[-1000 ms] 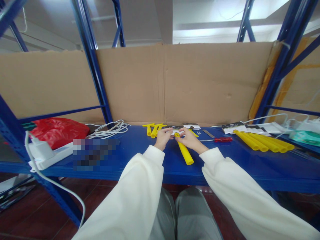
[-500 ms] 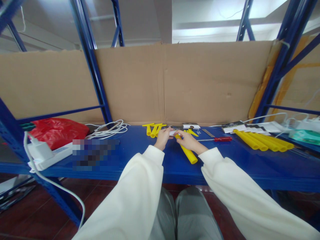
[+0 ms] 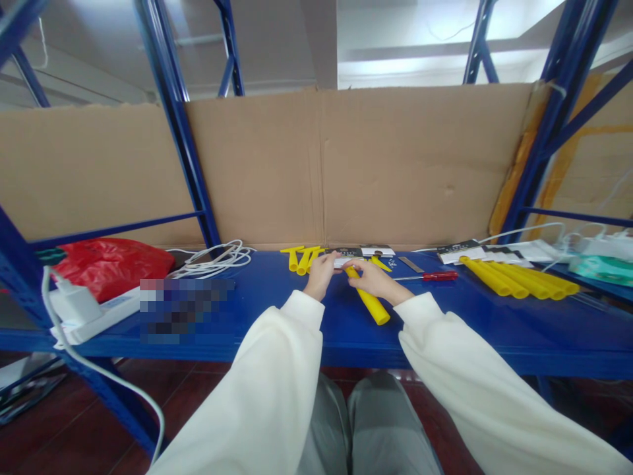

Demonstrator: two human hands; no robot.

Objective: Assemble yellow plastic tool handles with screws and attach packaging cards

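Note:
My right hand (image 3: 372, 280) is closed round the upper end of a yellow handle (image 3: 372, 305), whose round lower end points toward me. Close beside it, my left hand (image 3: 322, 274) pinches the edge of a black and white card (image 3: 342, 262). Behind my left hand lie several yellow T-shaped pieces (image 3: 293, 259). Past my right hand are small yellow parts (image 3: 380, 264), a second card (image 3: 376, 251) and a flat metal strip (image 3: 411, 264). A red-handled screwdriver (image 3: 440, 276) lies to the right of my right hand.
On the right are several yellow handles (image 3: 487, 277) with cards (image 3: 461, 251). On the left sit a red bag (image 3: 116, 264), a white power strip (image 3: 106, 318) and coiled white cable (image 3: 217, 259). Cardboard (image 3: 425, 165) stands along the back of the blue shelf (image 3: 277, 310).
The view has shifted slightly. The card by my left hand shows more. Both hands keep nearly the same place and hold.

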